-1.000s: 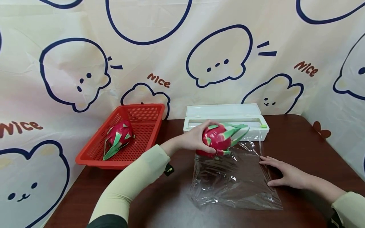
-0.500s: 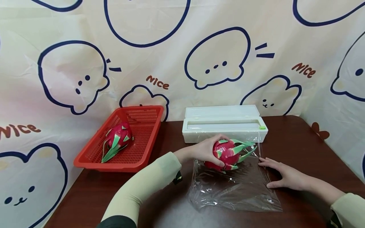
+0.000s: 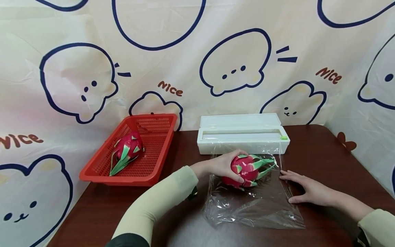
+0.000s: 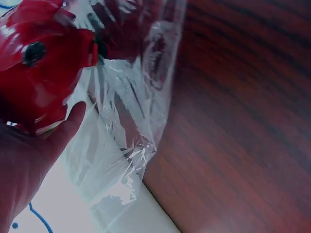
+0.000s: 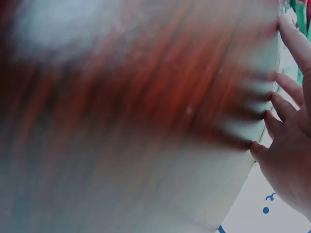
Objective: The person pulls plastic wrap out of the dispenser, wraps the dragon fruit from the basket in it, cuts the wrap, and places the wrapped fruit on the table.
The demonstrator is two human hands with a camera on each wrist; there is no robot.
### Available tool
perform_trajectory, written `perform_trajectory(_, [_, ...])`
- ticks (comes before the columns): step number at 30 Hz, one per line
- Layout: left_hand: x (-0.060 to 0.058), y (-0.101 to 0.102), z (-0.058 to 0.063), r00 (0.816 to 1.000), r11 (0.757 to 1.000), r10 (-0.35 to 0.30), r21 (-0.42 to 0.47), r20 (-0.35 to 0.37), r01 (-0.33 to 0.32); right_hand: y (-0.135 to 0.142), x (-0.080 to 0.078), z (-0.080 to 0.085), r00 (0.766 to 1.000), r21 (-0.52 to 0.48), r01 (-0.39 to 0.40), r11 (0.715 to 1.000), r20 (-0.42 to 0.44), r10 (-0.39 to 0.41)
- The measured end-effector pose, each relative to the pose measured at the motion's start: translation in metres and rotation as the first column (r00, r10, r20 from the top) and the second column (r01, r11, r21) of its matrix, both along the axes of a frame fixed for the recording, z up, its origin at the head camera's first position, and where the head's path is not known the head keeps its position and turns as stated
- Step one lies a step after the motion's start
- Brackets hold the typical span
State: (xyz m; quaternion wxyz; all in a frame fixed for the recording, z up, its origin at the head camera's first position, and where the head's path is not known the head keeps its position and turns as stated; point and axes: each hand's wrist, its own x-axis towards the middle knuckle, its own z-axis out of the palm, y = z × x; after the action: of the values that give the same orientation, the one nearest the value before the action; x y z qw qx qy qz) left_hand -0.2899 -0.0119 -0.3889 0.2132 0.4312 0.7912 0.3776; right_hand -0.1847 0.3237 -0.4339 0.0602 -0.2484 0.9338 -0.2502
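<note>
My left hand [image 3: 223, 165] grips a red dragon fruit [image 3: 247, 170] with green leaf tips pointing right. The fruit sits low over a clear sheet of plastic wrap [image 3: 253, 212] spread on the table. Up close in the left wrist view, the thumb lies along the fruit's red skin [image 4: 43, 82], and crinkled wrap [image 4: 138, 141] shows beside it. At the sheet's right edge, my right hand [image 3: 303, 188] rests with spread fingers, fingertips down on the tabletop. The right wrist view shows the same hand [image 5: 286, 141] holding nothing.
Behind the sheet stands a white wrap dispenser box [image 3: 243, 148], lid raised, with film running out over its front. On the left is a red plastic basket [image 3: 123, 179] with a second dragon fruit [image 3: 128, 149] inside. A printed cloth [image 3: 191, 61] hangs behind the brown table [image 3: 311, 147].
My left hand has brought the dragon fruit down and slightly right, lower over the wrap. Between half a second ago and now it barely moves. The right hand has stayed at the sheet's edge.
</note>
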Motion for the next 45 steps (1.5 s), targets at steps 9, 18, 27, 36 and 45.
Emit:
perform_trajectory(9, [0.006,0.01,0.003,0.983,0.998,-0.044,-0.057,-0.177,0.034,0.005,0.004,0.005,1.0,0.014,-0.013,1.0,-0.023,0.013])
perform_trajectory(18, [0.009,0.014,0.005,0.977,0.992,-0.044,-0.126,-0.21,0.017,0.012,0.007,0.012,0.999,0.023,-0.004,1.0,-0.053,0.005])
perform_trajectory(27, [0.01,0.004,0.011,0.978,0.995,-0.039,-0.098,-0.205,0.019,0.013,0.01,0.027,0.999,0.023,0.045,0.999,-0.02,-0.044])
perform_trajectory(36, [0.015,-0.054,0.031,0.972,0.996,0.041,0.086,-0.232,-0.021,0.007,0.023,0.043,0.993,-0.014,0.066,0.998,-0.1,-0.067])
perform_trajectory(45, [0.056,-0.104,0.008,0.96,0.992,-0.039,0.106,-0.278,0.071,-0.002,0.041,0.03,0.991,-0.164,-0.131,0.978,-0.045,0.126])
